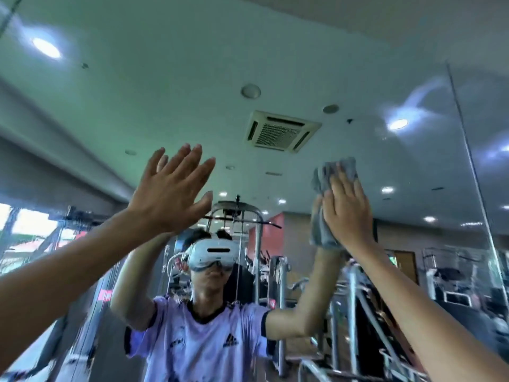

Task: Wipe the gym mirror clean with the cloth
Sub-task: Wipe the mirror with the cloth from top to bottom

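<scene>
The gym mirror (275,64) fills nearly the whole view and reflects the ceiling, gym machines and me. My right hand (348,208) is raised with straight fingers and presses a grey cloth (323,216) flat against the glass; the cloth bunches out above the fingertips and left of the palm. My left hand (172,191) is raised too, fingers straight and spread, its palm toward the mirror with nothing in it. Whether the left palm touches the glass I cannot tell.
A vertical seam (468,150) at the right splits the mirror into panels. Reflected behind me are a cable machine (237,216), benches and metal racks (358,299). A ceiling air-conditioner vent (281,132) and round lights show in the reflection. Smears catch the light near the seam.
</scene>
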A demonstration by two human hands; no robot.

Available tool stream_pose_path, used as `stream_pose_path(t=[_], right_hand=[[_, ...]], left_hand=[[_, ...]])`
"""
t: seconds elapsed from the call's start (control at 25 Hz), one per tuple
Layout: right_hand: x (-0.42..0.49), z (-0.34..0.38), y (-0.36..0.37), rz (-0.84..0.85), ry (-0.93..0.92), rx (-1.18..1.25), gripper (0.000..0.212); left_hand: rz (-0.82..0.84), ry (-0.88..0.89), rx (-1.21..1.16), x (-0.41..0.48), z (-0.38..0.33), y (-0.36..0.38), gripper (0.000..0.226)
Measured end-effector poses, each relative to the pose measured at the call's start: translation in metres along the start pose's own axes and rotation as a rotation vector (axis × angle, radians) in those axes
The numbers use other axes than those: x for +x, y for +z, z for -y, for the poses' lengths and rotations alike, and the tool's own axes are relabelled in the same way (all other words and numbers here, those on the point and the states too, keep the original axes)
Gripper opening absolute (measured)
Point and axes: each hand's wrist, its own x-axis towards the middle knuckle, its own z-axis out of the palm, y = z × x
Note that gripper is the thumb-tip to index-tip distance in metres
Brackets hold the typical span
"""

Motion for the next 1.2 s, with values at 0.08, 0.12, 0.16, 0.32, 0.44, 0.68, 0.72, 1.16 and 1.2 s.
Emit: stream_pose_path(t=[0.08, 0.12, 0.16, 0.32, 0.44, 0.68, 0.72, 1.16, 1.2], right_hand=[[0.040, 0.038, 0.008, 0.014, 0.119, 0.048, 0.060], [0.039, 0.053, 0.012, 0.033, 0.009, 0.040, 0.057], [0.028, 0.054, 0.014, 0.039, -0.205, 0.012, 0.054], [0.026, -0.010, -0.002, 0.066, -0.675, -0.044, 0.049], [0.093, -0.011, 0.014, -0.094, -0.309, -0.167, 0.042], [0.065, 0.082, 0.020, 0.058, -0.710, -0.040, 0.048], [0.063, 0.066, 0.017, 0.093, -0.816, -0.014, 0.049], [0.057, 0.122, 0.024, 0.171, -0.741, 0.031, 0.053], [0.057, 0.099, 0.017, 0.202, -0.821, 0.030, 0.052]], left_hand=[[0.007, 0.013, 0.008, 0.017, 0.005, 0.000, 0.074], [-0.001, 0.020, 0.010, 0.021, 0.006, 0.003, 0.073], [-0.015, 0.031, 0.010, 0.021, 0.008, 0.006, 0.072], [-0.044, 0.163, 0.022, 0.023, 0.035, 0.008, 0.069], [-0.066, 0.268, 0.054, 0.025, 0.051, 0.006, 0.065], [-0.081, 0.162, -0.043, 0.017, 0.057, 0.011, 0.066], [-0.073, 0.151, -0.050, 0.016, 0.058, 0.013, 0.068], [-0.065, 0.066, -0.057, 0.002, 0.056, 0.023, 0.078], [-0.066, 0.058, -0.053, -0.002, 0.057, 0.023, 0.079]])
